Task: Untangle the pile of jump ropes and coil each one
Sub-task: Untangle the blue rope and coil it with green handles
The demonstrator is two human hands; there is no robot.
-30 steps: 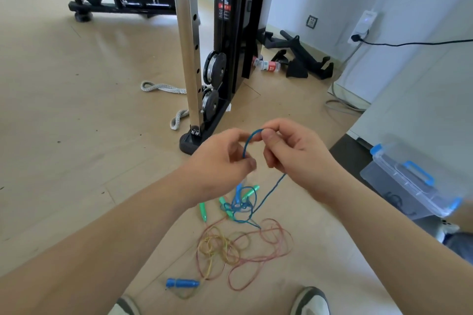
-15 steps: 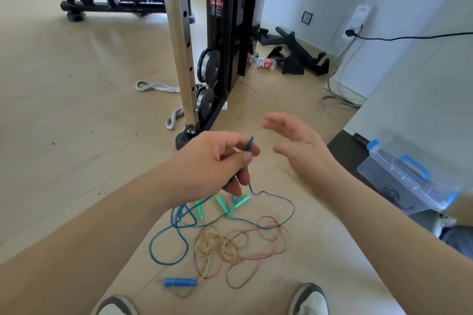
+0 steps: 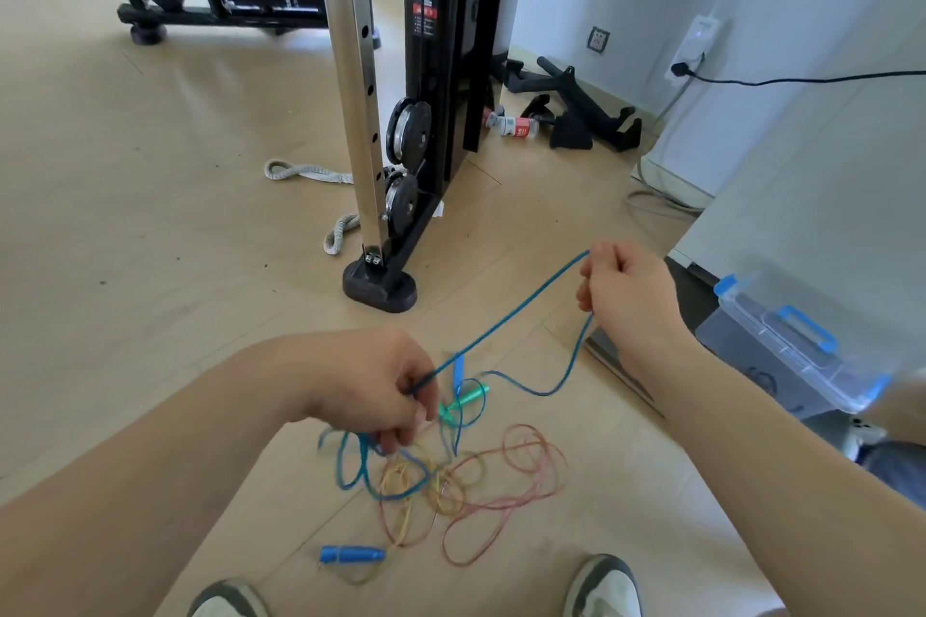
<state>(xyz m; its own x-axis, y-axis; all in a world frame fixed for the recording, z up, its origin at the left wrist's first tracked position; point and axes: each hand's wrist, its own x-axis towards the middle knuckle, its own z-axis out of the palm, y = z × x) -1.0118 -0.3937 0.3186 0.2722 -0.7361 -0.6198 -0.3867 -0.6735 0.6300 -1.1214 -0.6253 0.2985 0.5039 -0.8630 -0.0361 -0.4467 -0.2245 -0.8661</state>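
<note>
A blue jump rope (image 3: pixel 506 322) runs taut between my two hands above the wooden floor. My left hand (image 3: pixel 373 388) pinches it low, with blue loops hanging blurred beneath the fingers. My right hand (image 3: pixel 626 293) grips it higher and to the right, and the rope drops from that fist in a slack curve. Below lies a tangle of a red rope (image 3: pixel 516 501) and a yellow rope (image 3: pixel 401 481). A green handle (image 3: pixel 463 402) lies beside the blue loops. A blue handle (image 3: pixel 353 555) rests near my left shoe.
A cable machine post with a black foot (image 3: pixel 381 288) stands just beyond the ropes. A clear lidded bin with blue latches (image 3: pixel 786 356) sits at the right by a white wall. Grey rope loops (image 3: pixel 300 173), a bottle (image 3: pixel 513 125) and black handles lie farther back.
My right hand, open half a second ago, has closed on the blue rope and pulled it up to the right. My left hand dropped lower, and the blue loops lifted off the floor.
</note>
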